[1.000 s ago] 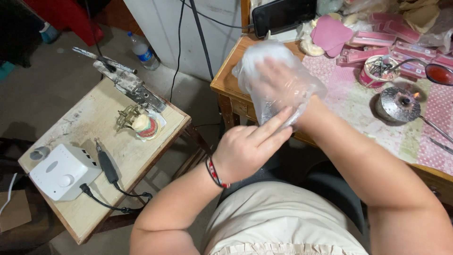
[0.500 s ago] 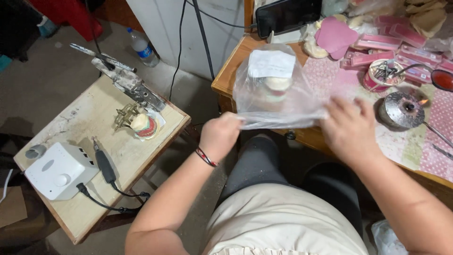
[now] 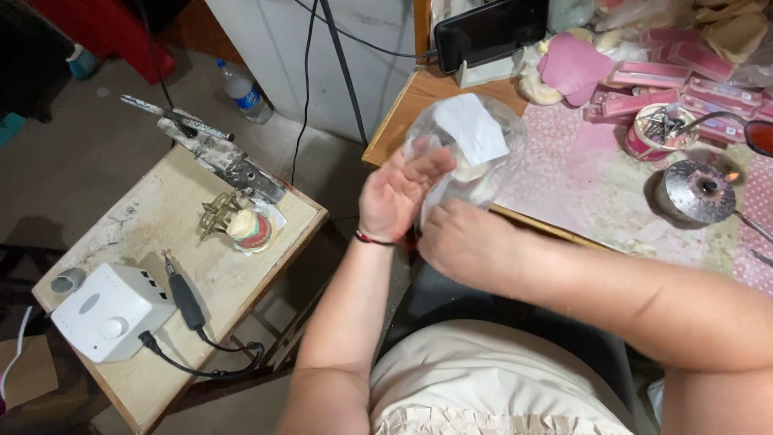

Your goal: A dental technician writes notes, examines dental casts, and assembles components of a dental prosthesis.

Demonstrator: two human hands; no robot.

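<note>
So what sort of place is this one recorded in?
Probably a small home craft workshop. A white control box with a corded handpiece sits on a worn side table, and a lit burner stands on the cluttered desk.

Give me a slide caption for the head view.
Both hands, left hand and right hand, grip a clear plastic bag beside the wooden table.

A bare grey concrete floor (image 3: 97, 137) lay underneath, dim and dusty. On the left stood a small worn wooden side table (image 3: 153, 217) with a pale, scuffed top. On the right a larger wooden desk (image 3: 403, 109) was covered by a pink patterned cloth (image 3: 564, 169). Behind it rose a white panelled wall (image 3: 274, 48), with black cables (image 3: 306, 89) hanging down against it.
</note>
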